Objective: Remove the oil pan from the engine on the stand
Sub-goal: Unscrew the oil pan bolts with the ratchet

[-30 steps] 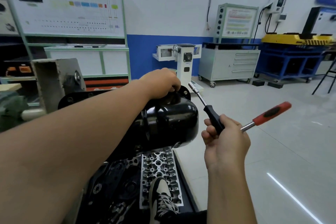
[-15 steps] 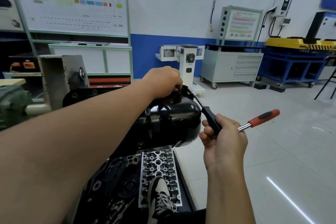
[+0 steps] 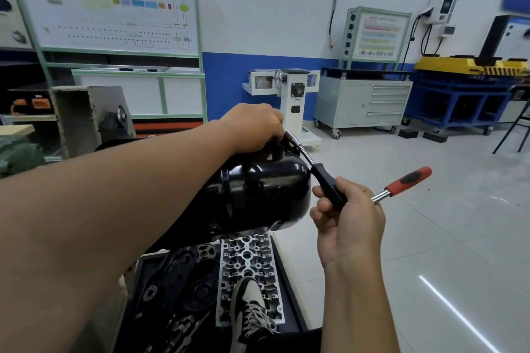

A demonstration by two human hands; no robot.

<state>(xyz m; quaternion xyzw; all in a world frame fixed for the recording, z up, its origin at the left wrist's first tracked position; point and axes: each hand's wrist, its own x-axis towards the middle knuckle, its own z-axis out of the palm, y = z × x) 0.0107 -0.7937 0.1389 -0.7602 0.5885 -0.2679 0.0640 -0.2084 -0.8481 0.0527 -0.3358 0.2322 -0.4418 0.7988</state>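
Observation:
The glossy black oil pan (image 3: 266,180) bulges up at the middle of the view, on the engine held by the stand. My left hand (image 3: 253,123) reaches across and rests closed on the pan's far top edge. My right hand (image 3: 347,218) grips a black-handled nut driver (image 3: 327,183) and also holds a red-handled ratchet (image 3: 407,180) that sticks out to the right. The driver's socket tip (image 3: 290,136) touches the pan's far rim, right beside my left fingers. What my left fingers pinch is hidden.
A tray (image 3: 289,289) below the pan carries a silver cylinder head (image 3: 246,264) and dark engine parts. My shoe (image 3: 252,312) rests on it. The stand's grey post (image 3: 74,117) rises at left. A white cart (image 3: 292,94), a grey cabinet (image 3: 364,100) and open floor lie to the right.
My right hand moved the nut driver up and left, from free air until its tip met the pan's far rim by my left fingers. My left hand stayed put.

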